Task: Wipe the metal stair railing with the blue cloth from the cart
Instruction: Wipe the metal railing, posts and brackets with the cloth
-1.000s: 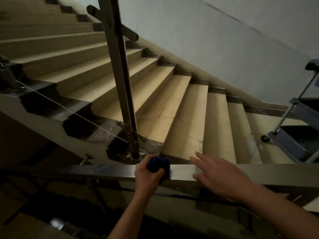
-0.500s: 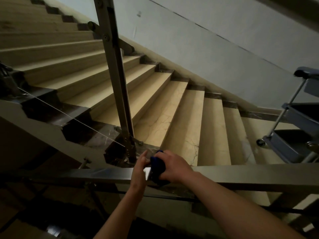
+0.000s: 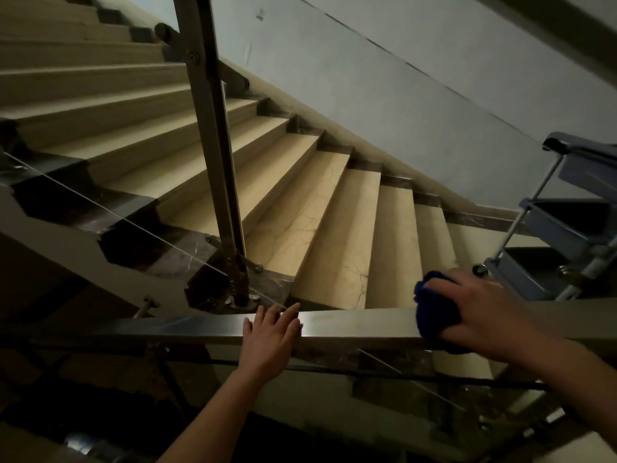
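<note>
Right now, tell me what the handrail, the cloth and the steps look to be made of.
Handrail: brushed metal, probably stainless steel; streaky sheen, sharp square edges.
Blue cloth: soft, fuzzy fabric, perhaps microfibre; bunched under the right hand.
Steps: polished beige stone or tile with dark veins; which one is unclear.

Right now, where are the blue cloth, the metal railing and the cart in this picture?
blue cloth [image 3: 434, 310]: head view, on the bunched fabric left of the fingers.
metal railing [image 3: 360, 324]: head view, on the bare top face between the hands.
cart [image 3: 564, 225]: head view, on the middle tray's front wall.
</note>
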